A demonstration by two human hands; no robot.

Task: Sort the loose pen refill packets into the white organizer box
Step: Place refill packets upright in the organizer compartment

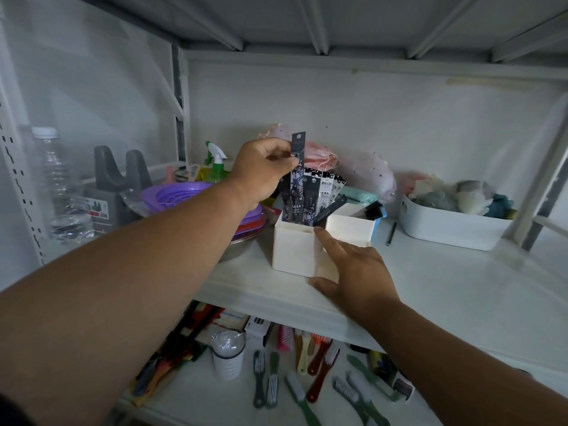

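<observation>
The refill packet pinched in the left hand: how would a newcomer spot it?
On the upper shelf, find the white organizer box at the middle. Packets stand in it; the dark narrow packet is the one that the left hand pinches, and its top rises above all the others.

Inside a white metal rack (184, 96), dim and grey. Overhead, the underside of an upper shelf (307, 16), ribbed with slanting braces. Behind, a plain pale back wall (384, 118), a strip of tape near its top right. At left, a perforated upright (12, 167) and a slotted post. In the middle, a white shelf (445, 287), smooth, slightly scuffed, its front edge running down to the right. At far right, another white post (541, 186), slanted. Below, a lower shelf (196, 404), brighter. Light flat and weak, no window in sight, soft shadows only.
</observation>
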